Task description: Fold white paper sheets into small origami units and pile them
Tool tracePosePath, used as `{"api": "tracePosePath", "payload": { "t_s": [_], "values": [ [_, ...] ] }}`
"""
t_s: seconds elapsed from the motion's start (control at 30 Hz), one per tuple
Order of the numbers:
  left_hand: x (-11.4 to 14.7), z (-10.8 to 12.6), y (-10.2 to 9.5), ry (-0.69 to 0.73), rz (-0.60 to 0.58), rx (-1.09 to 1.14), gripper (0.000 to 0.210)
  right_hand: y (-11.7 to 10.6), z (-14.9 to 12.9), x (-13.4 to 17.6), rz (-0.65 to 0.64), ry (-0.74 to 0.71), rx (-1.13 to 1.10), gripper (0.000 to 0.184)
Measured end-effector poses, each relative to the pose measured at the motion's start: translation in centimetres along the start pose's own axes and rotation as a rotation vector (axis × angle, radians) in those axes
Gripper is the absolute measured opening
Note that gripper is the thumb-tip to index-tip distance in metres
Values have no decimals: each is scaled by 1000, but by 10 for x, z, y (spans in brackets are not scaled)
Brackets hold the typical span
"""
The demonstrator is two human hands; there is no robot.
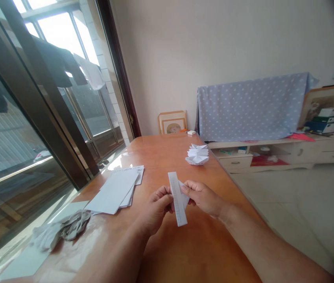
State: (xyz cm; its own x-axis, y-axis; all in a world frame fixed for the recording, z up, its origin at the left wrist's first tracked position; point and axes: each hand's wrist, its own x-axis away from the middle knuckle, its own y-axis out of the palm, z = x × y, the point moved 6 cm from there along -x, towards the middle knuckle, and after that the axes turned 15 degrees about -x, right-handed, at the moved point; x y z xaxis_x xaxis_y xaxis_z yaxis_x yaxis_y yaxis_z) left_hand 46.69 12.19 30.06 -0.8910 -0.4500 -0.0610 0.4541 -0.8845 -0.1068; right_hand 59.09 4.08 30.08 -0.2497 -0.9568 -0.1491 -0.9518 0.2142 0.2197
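Above the wooden table, both hands hold a piece of white folded paper (177,202). Its front part is a long narrow strip, tilted slightly, with faint marks along it; a pointed flap shows behind its right side. My left hand (159,206) pinches the strip's left edge, thumb in front. On the other side, my right hand (200,196) grips the flap between thumb and fingers. Some fingertips are hidden behind the paper. Farther along the table stand folded white paper pieces (197,154) with pointed tips. A stack of white sheets (115,192) lies to the left.
The wooden table (161,153) stretches away from me. A crumpled grey cloth (75,225) lies at its left edge, near glass sliding doors (37,98). A small white box (191,133) sits at the far end. On the right stands a low white cabinet (302,155).
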Motion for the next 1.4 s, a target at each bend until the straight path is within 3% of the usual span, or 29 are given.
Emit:
{"api": "tracePosePath", "payload": {
  "t_s": [0.17, 0.3, 0.4, 0.57, 0.7, 0.83, 1.0, 1.4],
  "values": [
    [-1, 1, 1, 33, 13, -195, 18, -2, 8, -3, 101, -47, 256, 39],
    [-1, -2, -13, 90, 303, -573, 20, -5, -13, 9, 374, -264, 623, 37],
    [2, -3, -17, 133, 415, -782, 18, 2, -18, 14, 393, -305, 797, 42],
    [0, -5, -13, 156, 364, -805, 13, -3, -5, 7, 383, -239, 666, 32],
    [-4, -8, -10, 178, 330, -785, 17, -6, -3, 6, 386, -225, 567, 36],
    [-5, -15, -15, 125, 374, -823, 10, 3, -8, 11, 407, -193, 735, 49],
    [-4, -16, -21, 93, 442, -922, 10, 14, -5, 13, 330, -87, 825, 56],
    [-2, -9, -10, 121, 447, -953, 28, 26, -10, 14, 425, -157, 1098, 32]
  ]
}}
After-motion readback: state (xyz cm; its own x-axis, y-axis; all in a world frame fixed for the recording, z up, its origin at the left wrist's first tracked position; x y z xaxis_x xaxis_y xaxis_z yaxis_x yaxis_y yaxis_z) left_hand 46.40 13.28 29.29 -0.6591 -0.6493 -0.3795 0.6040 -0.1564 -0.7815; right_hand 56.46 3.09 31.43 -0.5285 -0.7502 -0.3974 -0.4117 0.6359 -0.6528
